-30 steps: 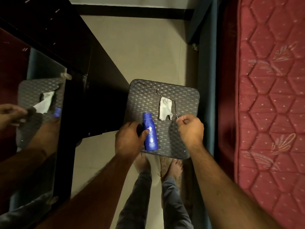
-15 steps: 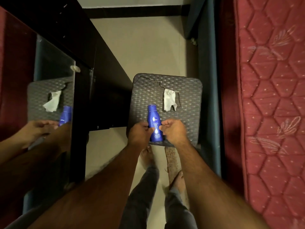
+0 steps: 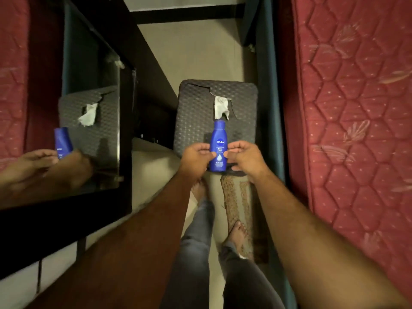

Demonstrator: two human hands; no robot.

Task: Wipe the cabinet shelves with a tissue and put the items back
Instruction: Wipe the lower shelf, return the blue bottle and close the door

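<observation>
Head view, hands: I see my left hand (image 3: 197, 158) and right hand (image 3: 242, 158) both on the blue Nivea lotion bottle (image 3: 218, 148), one on each side of its lower half.
Left hand fingers: curled against the bottle's left side, thumb on the front of the label; it grips the bottle.
Right hand fingers: curled round the bottle's right side, thumb tip on the front near the drop mark; it grips the bottle too.
Bottle: cap pointing away from me, label facing up. It is over the near edge of the dark woven stool (image 3: 196, 108). I cannot tell whether it rests on the stool or is held just above it.
Tissue: the crumpled white tissue (image 3: 220, 107) lies on the stool top, just beyond the bottle's cap, beside a torn crack in the weave.
Cabinet: the dark cabinet (image 3: 124, 134) stands at my left, its mirror door (image 3: 89, 108) reflecting stool, tissue, bottle and my hands.
Right side: a red quilted mattress (image 3: 356, 119) runs along the edge, close to the stool.
Floor: my bare feet stand below the stool, the right one on a patterned brown mat (image 3: 236, 201).
</observation>
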